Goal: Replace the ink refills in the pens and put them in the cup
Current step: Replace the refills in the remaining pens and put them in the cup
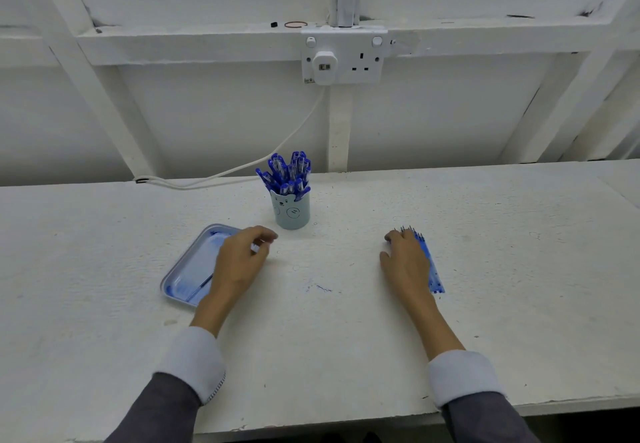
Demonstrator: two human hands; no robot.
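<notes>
A pale blue cup (293,212) with a bear face stands at the middle back of the white table, packed with several blue-capped pens (288,172). A bundle of blue ink refills (431,269) lies on the table at the right, tips pointing away. My right hand (407,262) rests flat on that bundle, fingers straight. My left hand (242,257) hovers over the right edge of a light blue tray (188,271), its fingers loosely curled; a small pale thing seems to sit between thumb and fingers, but I cannot make it out. One thin refill (204,285) lies in the tray.
A white cable (242,165) runs from a wall socket (343,58) down onto the table's back left. The wall stands close behind the cup. The table's front edge lies just under my sleeves.
</notes>
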